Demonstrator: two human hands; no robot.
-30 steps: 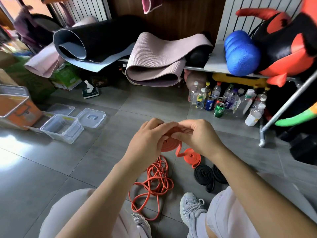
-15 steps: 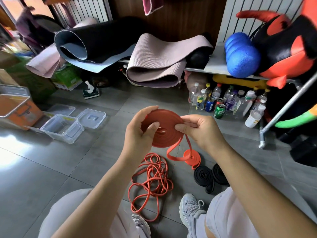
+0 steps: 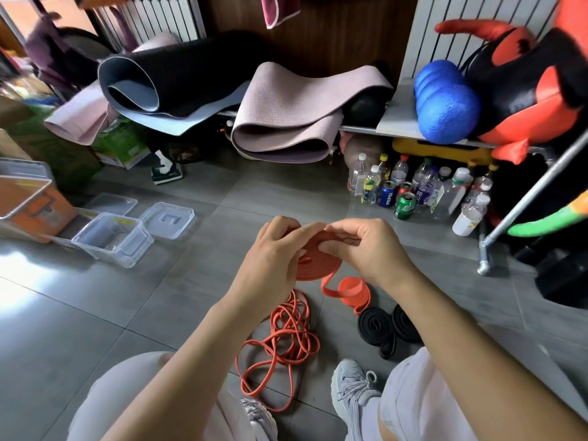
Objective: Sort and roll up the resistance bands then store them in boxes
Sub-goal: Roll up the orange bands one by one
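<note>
Glossy grey tiled floor [image 3: 143, 307] is noted; clear plastic box [image 3: 112, 239] at nine o'clock. Flat orange coil [image 3: 318, 263] is pinched by fingers of left hand [image 3: 272, 261] and right hand [image 3: 370, 249].

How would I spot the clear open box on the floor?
Start at the orange crate on the left of the floor. Just right of it stands the clear open box. Unlike the flat clear lids beside it, it has tall walls.
</note>
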